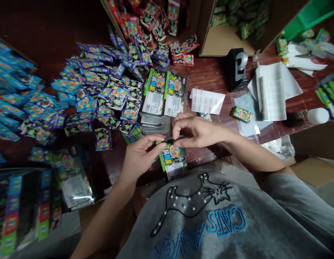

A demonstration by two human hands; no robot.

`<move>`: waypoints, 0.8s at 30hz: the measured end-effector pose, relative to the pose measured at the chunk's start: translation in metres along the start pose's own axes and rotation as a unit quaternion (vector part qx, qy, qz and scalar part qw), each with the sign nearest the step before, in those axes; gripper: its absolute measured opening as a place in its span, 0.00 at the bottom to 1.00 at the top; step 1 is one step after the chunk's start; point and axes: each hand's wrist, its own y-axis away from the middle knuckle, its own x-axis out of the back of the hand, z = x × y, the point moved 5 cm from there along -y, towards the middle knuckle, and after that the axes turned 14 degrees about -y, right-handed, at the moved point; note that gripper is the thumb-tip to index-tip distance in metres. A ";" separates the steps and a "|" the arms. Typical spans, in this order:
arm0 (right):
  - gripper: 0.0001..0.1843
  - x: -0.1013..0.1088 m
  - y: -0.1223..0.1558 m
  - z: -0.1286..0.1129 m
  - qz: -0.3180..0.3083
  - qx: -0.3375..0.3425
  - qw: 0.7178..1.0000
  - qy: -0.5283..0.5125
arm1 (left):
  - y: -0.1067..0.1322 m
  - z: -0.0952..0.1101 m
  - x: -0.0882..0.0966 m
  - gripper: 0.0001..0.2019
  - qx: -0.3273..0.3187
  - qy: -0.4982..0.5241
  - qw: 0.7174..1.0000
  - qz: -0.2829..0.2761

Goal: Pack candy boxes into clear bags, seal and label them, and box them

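Observation:
My left hand (145,149) and my right hand (192,131) meet at the table's front edge, pinching the dark upper edge of a candy pouch (173,154). The pouch has a black and green print and a white label at its lower end, and it hangs toward my shirt. My fingers cover part of its top. Just beyond my hands lie more printed pouches (154,88), side by side with labels showing, and a clear-grey stack of plastic (150,120). A sheet of round stickers (207,101) rests beyond my right hand, partly over a small blue packet (206,116).
Purple packets (115,93) and blue packets (10,97) are heaped at left. Cardboard boxes hold red packets (153,21) and green packets (247,28). At right are a tape dispenser (237,70), a small green box (241,114), paper sheets (271,91) and a white-capped bottle (318,116).

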 end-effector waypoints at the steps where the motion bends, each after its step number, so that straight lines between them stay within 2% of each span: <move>1: 0.05 -0.002 -0.005 -0.001 -0.028 -0.015 0.999 0.023 | 0.000 0.002 -0.001 0.13 -0.001 -0.003 1.000 -0.001; 3: 0.05 -0.005 -0.013 0.001 -0.049 -0.054 0.994 0.078 | -0.001 0.005 -0.002 0.11 -0.009 -0.001 1.000 -0.003; 6: 0.11 -0.009 -0.016 0.002 -0.016 -0.079 0.986 0.144 | -0.002 0.006 -0.001 0.09 -0.021 0.009 1.000 -0.001; 8: 0.15 -0.011 -0.012 -0.001 0.021 -0.051 0.983 0.173 | 0.000 0.004 0.001 0.08 -0.019 0.014 1.000 0.007; 9: 0.14 -0.013 -0.009 -0.003 0.031 -0.031 0.982 0.182 | 0.003 0.003 0.002 0.08 -0.016 0.016 1.000 0.010; 11: 0.08 -0.018 -0.005 -0.002 0.021 -0.002 0.983 0.183 | 0.013 0.001 0.003 0.09 -0.012 0.022 1.000 0.016; 13: 0.11 -0.024 -0.006 0.005 -0.001 0.002 0.987 0.164 | 0.028 0.001 0.002 0.12 -0.009 0.005 0.999 0.032; 15: 0.13 -0.032 -0.018 0.013 -0.007 -0.006 0.991 0.132 | 0.046 0.003 -0.001 0.27 -0.004 -0.060 0.996 0.072; 18: 0.14 -0.056 -0.054 0.015 0.011 -0.007 0.997 0.070 | 0.070 0.007 0.003 0.59 0.018 -0.210 0.966 0.151; 19: 0.13 -0.068 -0.069 0.013 0.014 -0.002 0.999 0.044 | 0.075 0.006 0.010 0.64 0.030 -0.257 0.949 0.179; 21: 0.13 -0.094 -0.100 0.010 0.010 0.012 1.000 -0.013 | 0.084 -0.002 0.038 0.63 0.056 -0.331 0.912 0.235; 24: 0.21 -0.125 -0.140 0.005 -0.012 0.050 0.998 -0.041 | 0.091 -0.031 0.103 0.57 0.082 -0.400 0.860 0.305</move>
